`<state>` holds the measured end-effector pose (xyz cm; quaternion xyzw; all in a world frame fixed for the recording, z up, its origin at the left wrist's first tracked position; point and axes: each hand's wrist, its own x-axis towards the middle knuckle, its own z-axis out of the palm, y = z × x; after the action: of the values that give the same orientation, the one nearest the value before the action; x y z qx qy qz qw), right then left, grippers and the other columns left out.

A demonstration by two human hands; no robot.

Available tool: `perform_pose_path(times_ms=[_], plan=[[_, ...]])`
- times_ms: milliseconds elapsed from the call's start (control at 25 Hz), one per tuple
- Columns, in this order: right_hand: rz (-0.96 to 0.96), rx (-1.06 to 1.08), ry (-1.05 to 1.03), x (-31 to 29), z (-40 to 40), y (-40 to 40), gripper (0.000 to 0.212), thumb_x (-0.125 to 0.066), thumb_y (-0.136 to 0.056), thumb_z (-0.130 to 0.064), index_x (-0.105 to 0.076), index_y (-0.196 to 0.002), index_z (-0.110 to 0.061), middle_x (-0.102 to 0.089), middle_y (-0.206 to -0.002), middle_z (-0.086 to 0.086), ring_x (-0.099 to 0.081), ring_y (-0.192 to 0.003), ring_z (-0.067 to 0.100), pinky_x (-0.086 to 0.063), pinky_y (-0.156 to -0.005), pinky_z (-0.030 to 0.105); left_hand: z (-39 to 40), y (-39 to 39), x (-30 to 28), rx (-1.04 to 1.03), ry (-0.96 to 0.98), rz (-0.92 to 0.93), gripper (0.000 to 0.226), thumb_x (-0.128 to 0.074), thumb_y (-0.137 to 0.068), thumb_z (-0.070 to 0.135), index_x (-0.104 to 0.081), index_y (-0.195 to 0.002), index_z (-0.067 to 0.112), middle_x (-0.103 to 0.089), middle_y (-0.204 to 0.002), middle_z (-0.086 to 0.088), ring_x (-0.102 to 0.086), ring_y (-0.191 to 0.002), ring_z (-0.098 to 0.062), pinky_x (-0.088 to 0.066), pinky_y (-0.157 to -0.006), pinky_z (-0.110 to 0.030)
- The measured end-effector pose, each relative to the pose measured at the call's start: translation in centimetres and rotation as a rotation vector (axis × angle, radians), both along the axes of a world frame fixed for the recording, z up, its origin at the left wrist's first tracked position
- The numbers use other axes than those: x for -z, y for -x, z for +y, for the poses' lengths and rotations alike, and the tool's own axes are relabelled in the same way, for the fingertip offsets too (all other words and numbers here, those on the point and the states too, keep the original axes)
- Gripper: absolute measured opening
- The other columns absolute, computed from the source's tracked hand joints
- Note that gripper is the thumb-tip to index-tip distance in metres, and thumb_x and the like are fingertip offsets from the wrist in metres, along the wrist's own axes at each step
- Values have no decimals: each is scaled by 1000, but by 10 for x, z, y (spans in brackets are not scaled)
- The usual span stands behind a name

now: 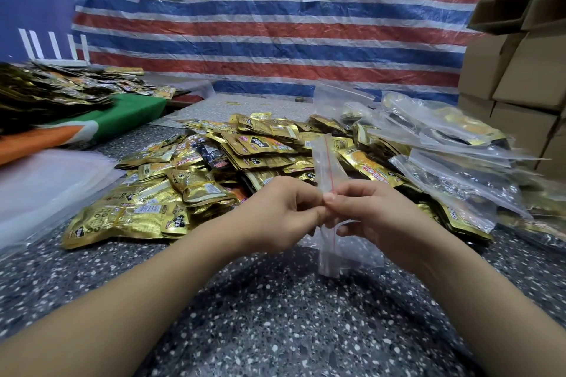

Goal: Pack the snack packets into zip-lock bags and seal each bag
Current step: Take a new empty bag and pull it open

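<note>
Above the speckled counter, just in front of me, I hold an empty zip-lock bag edge-on between both hands, its red zip line running up and away from my fingertips. My left hand has its fingers curled in, thumb and forefinger pinching the bag's rim; my right hand pinches the same rim from the other side, thumb pressed on top, the lower fingers loosely curled with the bag's clear body hanging down between them. The two pinches are touching each other.

I judge I am at the opening step: parting the zip so packets can go in. To do it well I want each pinch on one layer only, so I would roll the film between thumb and forefinger until the two sides slip apart, then draw my hands away from each other along the mouth rather than tugging hard at one spot, which could tear the thin film below the seal.

The snack packets, gold foil, lie heaped on the counter just beyond my hands, within easy reach. Filled bags are stacked to the right of that heap, and a stack of clear flat bags sits at my left.
</note>
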<state>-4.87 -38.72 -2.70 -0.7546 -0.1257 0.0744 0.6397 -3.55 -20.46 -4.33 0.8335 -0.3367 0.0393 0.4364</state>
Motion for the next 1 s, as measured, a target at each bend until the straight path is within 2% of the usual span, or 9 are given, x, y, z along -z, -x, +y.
perform_pose_path(times_ms=[200, 280, 360, 440, 520, 600, 760, 880, 1000], plan=[[195, -127, -356, -6, -2, 1, 30, -63, -80, -17, -63, -102, 4, -60, -82, 15, -60, -72, 22, -53, -66, 29, 0, 4, -11, 119, 201, 219, 28, -53, -100, 14, -68, -77, 20, -64, -64, 0, -58, -59, -17, -51, -57, -23], [176, -18, -454, -9, -4, 0, 16, -63, -82, -17, -71, -85, -4, -64, -68, 5, -60, -58, 15, -53, -56, 27, 4, -3, -13, 38, 285, 307, 27, -51, -100, 15, -66, -78, 13, -65, -63, -3, -58, -58, -18, -51, -57, -25], [-112, 308, -212, -5, -10, -6, 23, -65, -84, -14, -64, -62, -16, -57, -55, -4, -50, -50, 13, -43, -53, 28, 10, -12, -12, -143, 329, 316, 31, -49, -101, 16, -63, -75, 8, -63, -59, 0, -55, -51, -13, -49, -53, -27], [-397, 605, 124, 0, -13, -10, 29, -63, -79, -20, -49, -53, -16, -45, -49, -4, -39, -52, 17, -32, -56, 29, 13, -19, -10, -322, 304, 252, 36, -48, -100, 18, -63, -69, 9, -61, -55, 3, -53, -47, -10, -47, -52, -29], [-425, 672, 154, 5, -11, -12, 29, -56, -71, -27, -42, -55, -7, -42, -51, 4, -37, -54, 18, -31, -57, 33, 12, -22, -6, -416, 235, 153, 33, -49, -99, 22, -64, -70, 12, -62, -57, 3, -53, -49, -10, -47, -55, -34], [-403, 654, 144, 8, -8, -14, 34, -55, -69, -27, -41, -62, 3, -42, -56, 12, -39, -56, 19, -33, -58, 37, 9, -18, -3, -443, 173, -12, 15, -52, -97, 24, -64, -90, 18, -64, -67, 2, -53, -53, -9, -47, -56, -35], [-371, 611, 88, 11, -6, -16, 35, -60, -83, -16, -40, -69, 9, -43, -62, 14, -49, -43, 13, -40, -49, 32, 5, 1, -8, -270, 13, -353, 35, -49, -96, 25, -51, -129, 36, -60, -67, 7, -48, -49, -5, -33, -47, -19], [-331, 583, 39, 14, -5, -17, 28, -58, -86, -9, -45, -72, 11, -47, -59, 14, -52, -39, 10, -42, -45, 29, -2, 16, -10, -79, -201, -479, 36, -44, -94, 55, -52, -125, 39, -57, -59, 9, -49, -52, 1, -31, -50, -12], [-290, 559, 1, 15, -4, -18, 24, -57, -87, -9, -50, -73, 8, -51, -55, 12, -55, -40, 12, -43, -43, 26, -8, 22, -7, -45, -401, -502, 42, -49, -87, 68, -59, -110, 35, -56, -62, 10, -46, -56, 1, -38, -55, -23]])
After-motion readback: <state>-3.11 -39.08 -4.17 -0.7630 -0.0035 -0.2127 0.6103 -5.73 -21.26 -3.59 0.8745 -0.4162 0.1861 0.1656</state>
